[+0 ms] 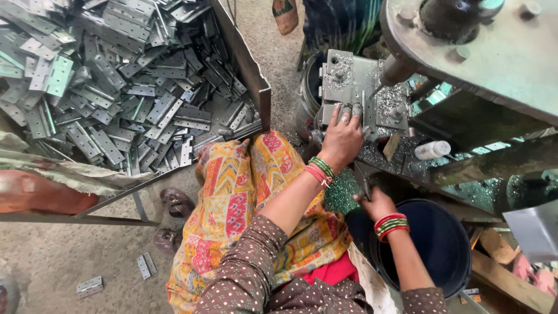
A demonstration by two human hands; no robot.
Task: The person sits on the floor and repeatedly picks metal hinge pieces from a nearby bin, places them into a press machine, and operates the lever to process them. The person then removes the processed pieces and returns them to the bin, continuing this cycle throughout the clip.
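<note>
metal jig block [354, 87] | grey, flat on machine bed, dusted with shavings | hinge piece under fingers, mostly hidden
</note>
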